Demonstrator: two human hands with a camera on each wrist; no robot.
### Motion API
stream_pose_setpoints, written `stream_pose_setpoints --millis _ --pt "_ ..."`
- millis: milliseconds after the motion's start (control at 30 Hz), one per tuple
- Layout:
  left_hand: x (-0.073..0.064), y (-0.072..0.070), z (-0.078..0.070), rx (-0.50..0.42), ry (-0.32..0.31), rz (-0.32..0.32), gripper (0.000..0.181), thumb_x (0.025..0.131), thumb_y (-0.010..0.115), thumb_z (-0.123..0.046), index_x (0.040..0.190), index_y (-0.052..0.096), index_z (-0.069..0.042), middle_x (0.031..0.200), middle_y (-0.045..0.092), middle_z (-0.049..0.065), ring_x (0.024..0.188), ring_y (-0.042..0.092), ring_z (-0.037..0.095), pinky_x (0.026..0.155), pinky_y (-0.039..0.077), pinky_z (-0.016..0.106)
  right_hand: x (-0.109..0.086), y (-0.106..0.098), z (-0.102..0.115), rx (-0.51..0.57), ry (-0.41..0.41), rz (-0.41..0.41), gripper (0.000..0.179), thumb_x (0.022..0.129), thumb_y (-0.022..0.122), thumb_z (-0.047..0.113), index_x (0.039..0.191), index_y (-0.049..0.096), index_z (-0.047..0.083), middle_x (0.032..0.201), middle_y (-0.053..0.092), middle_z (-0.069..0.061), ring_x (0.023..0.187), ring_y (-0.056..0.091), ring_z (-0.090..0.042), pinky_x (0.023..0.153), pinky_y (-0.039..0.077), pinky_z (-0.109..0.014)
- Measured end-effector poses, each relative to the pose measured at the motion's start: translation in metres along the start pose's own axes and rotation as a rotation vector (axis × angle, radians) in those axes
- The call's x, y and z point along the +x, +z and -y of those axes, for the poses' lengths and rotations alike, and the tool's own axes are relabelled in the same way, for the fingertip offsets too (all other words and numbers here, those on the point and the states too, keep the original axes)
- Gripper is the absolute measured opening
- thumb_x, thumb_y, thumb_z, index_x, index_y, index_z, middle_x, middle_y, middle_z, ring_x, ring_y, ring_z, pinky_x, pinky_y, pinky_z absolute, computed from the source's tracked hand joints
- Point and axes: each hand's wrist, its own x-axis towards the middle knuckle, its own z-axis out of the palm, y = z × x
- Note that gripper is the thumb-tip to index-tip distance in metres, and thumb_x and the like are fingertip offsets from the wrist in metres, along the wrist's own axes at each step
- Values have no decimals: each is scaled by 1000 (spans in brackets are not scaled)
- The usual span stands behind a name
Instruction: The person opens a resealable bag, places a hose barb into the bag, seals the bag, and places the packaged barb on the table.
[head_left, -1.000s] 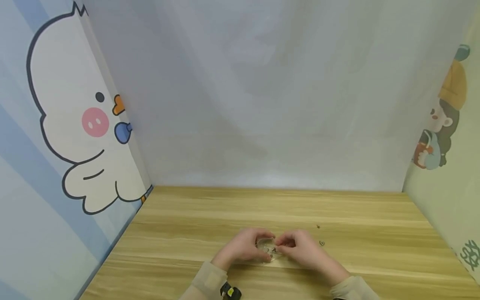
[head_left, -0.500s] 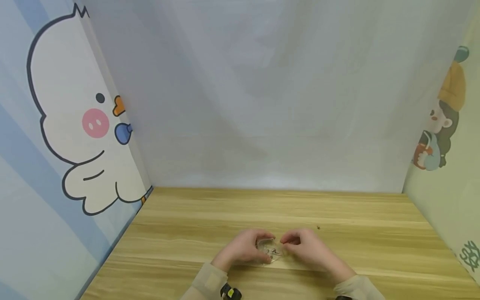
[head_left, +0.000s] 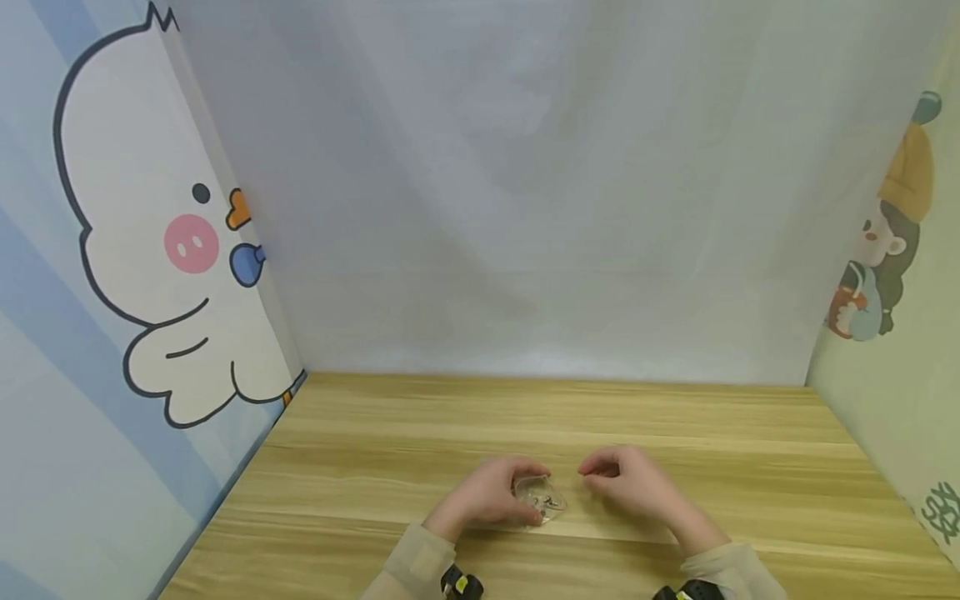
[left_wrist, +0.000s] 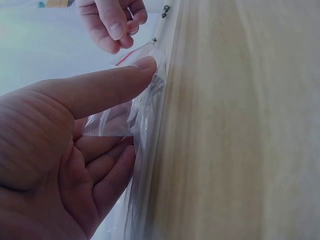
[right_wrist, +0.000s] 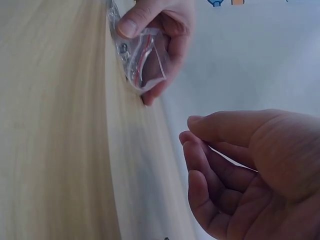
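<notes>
A small clear zip bag (head_left: 538,493) with a red seal line lies at the middle front of the table, and several tiny metal pieces (head_left: 550,502) show inside it. My left hand (head_left: 489,493) pinches the bag's edge between thumb and fingers, keeping its mouth toward the right. To the right of the bag, my right hand (head_left: 637,485) hovers low over the wood, apart from the bag. Its fingers (right_wrist: 196,159) curl loosely with the thumb close to the index fingertip, and nothing shows between them. Small metal pieces (left_wrist: 165,11) lie on the table beyond the bag, near the right hand.
The wood-grain table (head_left: 420,417) runs back to a pale curtain-like wall (head_left: 540,208). Printed panels flank it, a duck picture (head_left: 142,233) on the left and a child picture (head_left: 885,233) on the right. Black wrist devices (head_left: 461,583) sit at both cuffs.
My right hand has drawn back from the bag's mouth and moved to the right, covering the loose metal pieces in the head view. My left hand and the bag have stayed in place.
</notes>
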Motion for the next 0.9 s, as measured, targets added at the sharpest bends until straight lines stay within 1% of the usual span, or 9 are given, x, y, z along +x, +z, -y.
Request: stream_pose_setpoints --millis 133,367,500,733,900 --pt "-1 0 -1 5 -4 -3 65 77 97 -23 137 73 -19 137 70 -8 126 61 12 112 45 39 -1 -6 -3 -15 16 -9 14 98 76 12 107 80 2 103 78 -4 93 71 -18 79 57 -31" --pt "-1 0 -1 0 -4 -5 65 76 97 -22 136 73 -18 137 70 -8 126 61 12 112 45 39 -2 -17 -8 7 49 -21 15 98 76 9 109 79 -1 104 78 -7 91 70 -18 76 57 -29" --pt "-2 0 -2 2 -8 -3 64 76 97 -22 136 73 -18 137 70 -7 125 61 13 112 46 40 -3 -24 -11 -4 81 -41 16 98 76 10 110 79 0 105 78 -7 91 69 -18 74 56 -29" --pt "-3 -2 -4 0 -13 1 64 77 97 -22 136 73 -18 137 70 -7 125 62 14 112 47 40 -5 -32 -16 -60 124 -67 15 99 77 13 110 80 4 107 78 -5 95 71 -18 80 57 -35" --pt "-4 -2 -4 2 -11 -3 65 76 97 -21 137 73 -17 138 70 -5 124 62 14 111 47 39 -6 -34 -17 -61 141 -63 16 99 77 13 111 80 3 106 78 -5 95 71 -19 82 58 -38"
